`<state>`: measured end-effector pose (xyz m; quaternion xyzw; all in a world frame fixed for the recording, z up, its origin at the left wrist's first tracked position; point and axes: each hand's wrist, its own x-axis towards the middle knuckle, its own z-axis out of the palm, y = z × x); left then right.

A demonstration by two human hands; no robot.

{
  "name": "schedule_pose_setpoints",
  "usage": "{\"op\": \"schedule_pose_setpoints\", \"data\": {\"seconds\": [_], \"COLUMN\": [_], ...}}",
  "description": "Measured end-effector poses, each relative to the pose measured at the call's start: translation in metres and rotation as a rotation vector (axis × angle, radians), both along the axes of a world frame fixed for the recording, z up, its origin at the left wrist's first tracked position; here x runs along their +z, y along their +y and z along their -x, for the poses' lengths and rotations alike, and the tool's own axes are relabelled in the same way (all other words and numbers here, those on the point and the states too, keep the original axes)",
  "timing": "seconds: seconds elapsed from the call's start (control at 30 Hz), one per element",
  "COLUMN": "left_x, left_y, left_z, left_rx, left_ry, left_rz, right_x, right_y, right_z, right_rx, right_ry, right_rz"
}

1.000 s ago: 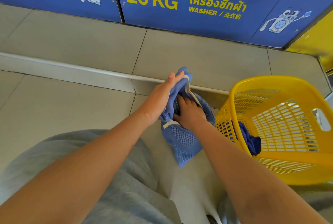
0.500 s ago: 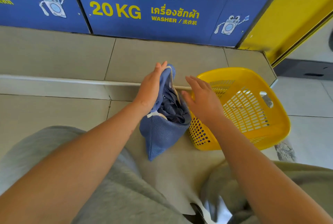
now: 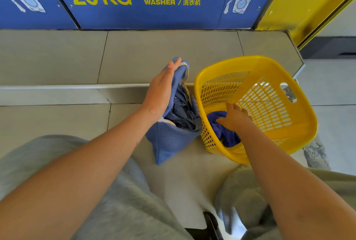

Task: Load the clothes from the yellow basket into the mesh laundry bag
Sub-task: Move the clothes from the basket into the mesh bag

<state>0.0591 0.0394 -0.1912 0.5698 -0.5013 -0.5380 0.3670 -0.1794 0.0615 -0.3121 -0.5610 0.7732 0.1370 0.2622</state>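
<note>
The blue mesh laundry bag (image 3: 169, 143) stands on the floor between my knees with dark clothes (image 3: 183, 112) showing in its mouth. My left hand (image 3: 161, 93) holds the bag's upper rim and keeps the mouth open. To its right, touching the bag, the yellow basket (image 3: 240, 60) lies tilted toward me. A blue garment (image 3: 229, 137) lies bunched in its near corner. My right hand (image 3: 236, 118) is inside the basket, with fingers and thumb closing on that garment.
A raised tiled step (image 3: 57, 87) runs across behind the bag, with blue washer panels (image 3: 146, 8) above it. A yellow panel (image 3: 300, 4) stands at the right. My grey-clad knees (image 3: 96, 191) fill the lower frame.
My right hand left the bag's mouth, moved right and went down into the basket onto the blue garment. The left hand kept holding the bag's rim.
</note>
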Motion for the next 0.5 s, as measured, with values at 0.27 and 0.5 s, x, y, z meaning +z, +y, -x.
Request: {"op": "schedule_pose_setpoints", "data": {"seconds": [0.27,0.5], "left_x": [-0.011,-0.017], "left_y": [-0.016,-0.027], "left_z": [0.009,0.015], "left_rx": [0.046,0.066], "left_ry": [-0.078,-0.094], "left_rz": [-0.014,-0.034], "right_x": [-0.065,-0.119], "right_y": [-0.034,-0.036], "right_z": [0.019,0.016], "right_rx": [-0.034,0.025], "right_ry": [-0.052,-0.047], "right_rz": [-0.286,-0.428]}}
